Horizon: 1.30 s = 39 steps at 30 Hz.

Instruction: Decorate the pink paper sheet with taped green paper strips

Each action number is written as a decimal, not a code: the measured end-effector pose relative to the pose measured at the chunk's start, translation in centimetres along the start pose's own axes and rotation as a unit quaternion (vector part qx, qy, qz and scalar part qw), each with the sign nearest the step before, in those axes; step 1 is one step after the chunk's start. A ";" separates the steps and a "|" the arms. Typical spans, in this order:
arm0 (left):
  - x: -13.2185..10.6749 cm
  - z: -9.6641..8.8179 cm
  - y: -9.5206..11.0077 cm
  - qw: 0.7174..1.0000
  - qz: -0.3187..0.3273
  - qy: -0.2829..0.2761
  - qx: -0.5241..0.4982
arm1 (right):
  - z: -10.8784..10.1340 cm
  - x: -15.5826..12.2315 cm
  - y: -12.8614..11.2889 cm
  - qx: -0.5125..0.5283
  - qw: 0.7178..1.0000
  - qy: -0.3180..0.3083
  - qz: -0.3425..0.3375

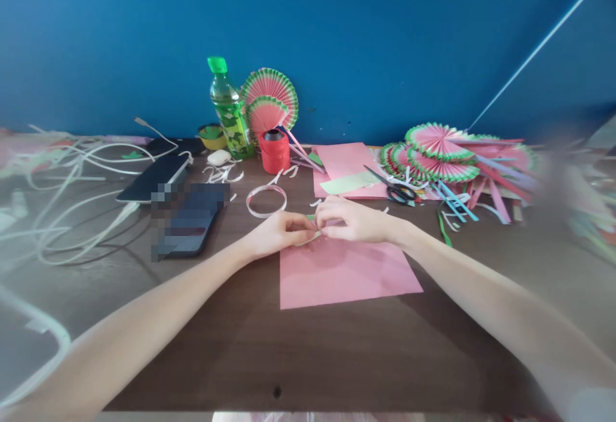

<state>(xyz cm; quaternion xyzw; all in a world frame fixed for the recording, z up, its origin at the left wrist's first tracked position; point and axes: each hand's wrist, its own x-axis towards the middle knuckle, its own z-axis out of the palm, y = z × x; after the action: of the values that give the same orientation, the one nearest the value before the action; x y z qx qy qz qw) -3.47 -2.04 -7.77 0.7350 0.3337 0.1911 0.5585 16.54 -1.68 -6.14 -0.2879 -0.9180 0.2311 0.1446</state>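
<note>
A pink sheet of paper (346, 274) lies flat on the dark table in front of me. At its far edge, a narrow pale green paper strip (309, 240) shows between my hands. My left hand (279, 235) pinches the strip from the left, thumb and fingers closed. From the right, my right hand (353, 220) bends over the same spot with its fingertips pinched together on the strip. The fingertips nearly meet, and they hide part of the strip and the paper's edge. Just beyond my left hand lies a roll of clear tape (249, 202).
Black scissors (400, 192) rest on more pink paper (344, 156) behind my right hand. Folded paper fans (437, 143) are piled at right. A green-capped bottle (231, 114) and red tape rolls (275, 156) stand near the wall. Phones (192, 233) and white cables (72, 217) occupy the left.
</note>
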 end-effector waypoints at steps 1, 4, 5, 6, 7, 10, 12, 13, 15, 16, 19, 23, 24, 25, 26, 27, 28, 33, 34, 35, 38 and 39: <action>0.0 0.0 -0.1 1.000 0.000 0.000 -0.002 | 0.1 0.0 0.0 -0.002 1.000 0.003 0.001; 0.1 0.1 -0.1 1.000 -0.004 0.003 -0.011 | 0.1 0.1 -0.2 -0.012 1.000 0.011 0.007; 0.1 0.2 -0.1 1.000 -0.003 0.005 -0.013 | 0.1 0.1 -0.4 -0.015 1.000 0.012 0.011; 0.1 0.2 -0.1 1.000 -0.002 0.007 -0.013 | 0.1 0.1 -0.5 -0.016 1.000 0.012 0.015; 0.0 0.2 0.0 1.000 -0.002 0.010 -0.008 | 0.2 0.2 -0.7 -0.016 1.000 0.013 0.020; -0.1 0.2 0.1 1.000 -0.009 0.021 0.017 | 0.4 0.2 -1.0 -0.011 0.999 0.026 0.034; -0.1 0.3 0.2 0.999 -0.019 0.026 0.028 | 0.7 0.3 -1.0 -0.004 0.998 0.040 0.037; -0.1 0.3 0.3 0.999 -0.022 0.026 0.029 | 0.8 0.3 -1.0 -0.001 0.998 0.046 0.037; -0.1 0.2 0.3 0.999 -0.025 0.028 0.025 | 1.0 0.4 -0.9 0.000 0.998 0.053 0.040; -0.1 0.2 0.2 0.999 -0.025 0.031 0.022 | 1.0 0.4 -0.8 -0.002 0.997 0.058 0.043; -0.1 0.1 0.0 0.998 -0.026 0.046 0.018 | 0.8 0.3 -0.8 -0.018 0.993 0.109 0.047; 0.1 0.0 -0.3 0.998 -0.023 0.059 0.020 | 0.0 0.0 -1.2 -0.046 0.975 0.216 0.028; 0.1 0.0 -0.4 0.998 -0.020 0.061 0.021 | -0.2 -0.1 -1.4 -0.056 0.974 0.219 0.021; 0.1 0.0 -0.4 0.998 -0.018 0.062 0.023 | -0.3 -0.1 -1.5 -0.068 0.975 0.209 0.015; 0.1 0.0 -0.3 0.998 -0.017 0.062 0.023 | -0.4 -0.1 -1.6 -0.079 0.979 0.190 0.009; 0.1 0.0 -0.3 0.998 -0.016 0.061 0.024 | -0.3 -0.1 -1.7 -0.087 0.982 0.168 0.005; 0.1 0.0 -0.3 0.998 -0.015 0.059 0.023 | -0.2 -0.1 -1.7 -0.093 0.985 0.146 0.003; -0.1 0.0 -0.1 0.999 -0.008 0.051 0.007 | 0.7 0.2 -1.3 -0.089 0.993 0.073 0.016; -0.1 0.0 -0.1 0.999 -0.007 0.050 0.005 | 0.8 0.3 -1.3 -0.085 0.994 0.068 0.017; -0.1 0.0 -0.1 0.999 -0.007 0.048 0.004 | 0.9 0.3 -1.2 -0.080 0.995 0.064 0.019; -0.1 0.0 -0.2 0.999 -0.004 0.044 0.009 | 1.1 0.4 -1.3 -0.064 0.996 0.059 0.022; 0.0 0.0 -0.2 0.999 -0.002 0.043 0.010 | 1.1 0.4 -1.3 -0.057 0.996 0.058 0.025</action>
<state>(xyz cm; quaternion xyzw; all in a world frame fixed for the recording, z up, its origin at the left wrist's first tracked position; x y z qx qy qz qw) -3.60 -2.01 -7.97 0.7311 0.3603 0.2183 0.5366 15.21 -2.78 -6.34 -0.3315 -0.9123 0.1647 0.1753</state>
